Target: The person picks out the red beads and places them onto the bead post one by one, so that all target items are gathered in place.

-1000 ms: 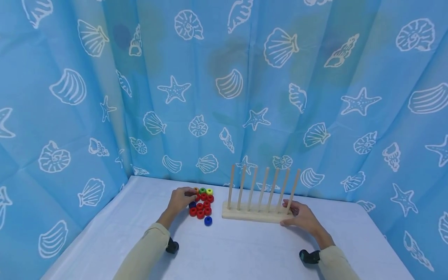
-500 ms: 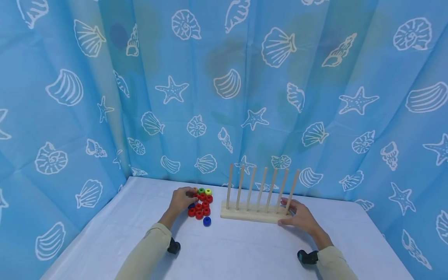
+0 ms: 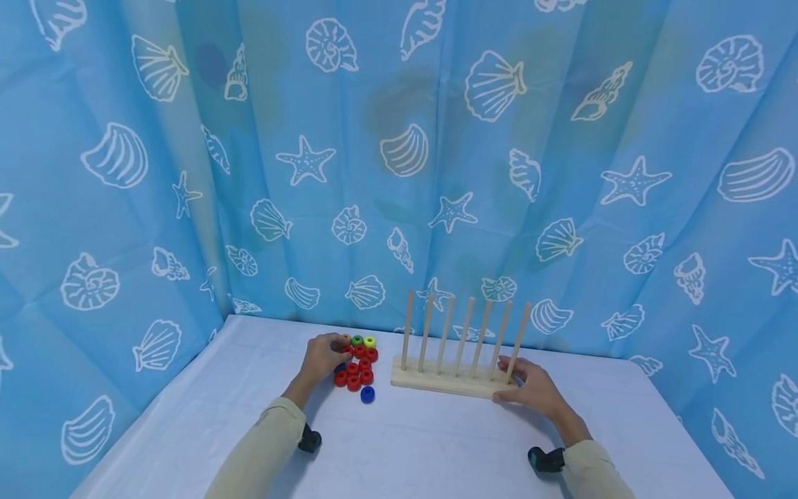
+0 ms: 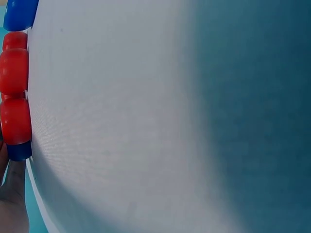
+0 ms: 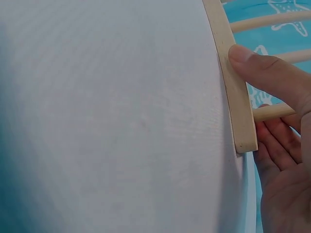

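At the left of the group of beads, my left hand (image 3: 321, 357) rests with its fingers against the outer beads. Several red beads (image 3: 354, 383) lie close together, with a green bead (image 3: 357, 340) and a yellow bead (image 3: 370, 342) behind them. A dark blue bead (image 4: 19, 151) touches a fingertip in the left wrist view. Nearer the front lies another blue bead (image 3: 368, 394). My right hand (image 3: 537, 386) grips the right end of a wooden peg stand (image 3: 436, 380). Its thumb presses the front of the base and its fingers curl behind. Several bare upright pegs stand in the base.
A white cloth (image 3: 424, 443) covers the table. Behind and at both sides hangs a blue curtain (image 3: 374, 173) with white shell prints. A small black wrist camera (image 3: 309, 439) sits at the left cuff, and another black camera (image 3: 546, 459) at the right.
The head view has shifted slightly, so the scene lies a little further left. Both hands keep their places at the beads and the stand.
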Motion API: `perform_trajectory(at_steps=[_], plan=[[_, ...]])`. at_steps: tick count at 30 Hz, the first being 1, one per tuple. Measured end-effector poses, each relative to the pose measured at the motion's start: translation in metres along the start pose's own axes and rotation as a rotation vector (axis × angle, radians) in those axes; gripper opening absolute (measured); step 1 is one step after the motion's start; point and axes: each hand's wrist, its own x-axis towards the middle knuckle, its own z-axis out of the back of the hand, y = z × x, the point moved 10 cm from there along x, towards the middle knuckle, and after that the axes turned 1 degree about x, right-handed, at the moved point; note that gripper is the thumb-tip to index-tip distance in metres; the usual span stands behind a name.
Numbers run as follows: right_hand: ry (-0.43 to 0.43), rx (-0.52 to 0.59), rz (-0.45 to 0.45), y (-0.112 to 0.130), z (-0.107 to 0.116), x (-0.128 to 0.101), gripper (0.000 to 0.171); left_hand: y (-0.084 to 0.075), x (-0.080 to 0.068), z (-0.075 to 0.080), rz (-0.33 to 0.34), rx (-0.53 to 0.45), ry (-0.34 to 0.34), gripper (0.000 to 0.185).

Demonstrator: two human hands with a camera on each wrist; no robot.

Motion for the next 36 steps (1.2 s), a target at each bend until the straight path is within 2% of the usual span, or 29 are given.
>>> perform_trajectory(at_steps=[6, 14, 15, 17, 18, 21, 22, 24, 25, 30, 36], plan=[[-0.004, -0.015, -0.034, -0.005, -0.001, 0.001, 0.078, -0.002, 0.0, 0.002, -0.001, 0.001, -0.006, 0.029], [0.0, -0.038, -0.029, 0.0, -0.001, 0.001, 0.078, -0.016, 0.004, 0.018, -0.029, -0.077, -0.057, 0.031], [0.003, -0.041, -0.029, 0.001, -0.001, 0.0, 0.077, -0.013, 0.01, 0.017, -0.045, -0.066, -0.079, 0.031], [0.006, -0.041, -0.035, 0.001, -0.001, 0.0, 0.075, -0.02, 0.01, 0.02, -0.052, -0.091, -0.083, 0.032], [0.01, -0.043, -0.035, 0.0, -0.001, 0.0, 0.073, -0.016, 0.016, 0.014, -0.074, -0.116, -0.076, 0.031], [0.013, -0.039, -0.05, -0.002, -0.002, 0.0, 0.072, -0.024, 0.016, 0.016, -0.094, -0.16, -0.077, 0.029], [0.014, -0.035, -0.052, -0.003, -0.002, 0.0, 0.073, -0.035, 0.011, 0.02, -0.091, -0.187, -0.056, 0.031], [0.014, -0.029, -0.055, -0.005, -0.002, 0.001, 0.074, -0.043, 0.011, 0.021, -0.114, -0.192, -0.053, 0.031], [0.013, -0.025, -0.06, -0.005, -0.003, 0.001, 0.075, -0.055, 0.004, 0.028, -0.109, -0.184, -0.059, 0.032], [0.017, -0.013, -0.085, -0.008, -0.003, 0.002, 0.078, -0.089, 0.001, 0.033, -0.227, -0.218, -0.054, 0.032], [0.009, -0.02, -0.096, -0.009, -0.003, 0.003, 0.077, -0.137, -0.002, 0.044, -0.38, -0.286, -0.039, 0.032]])
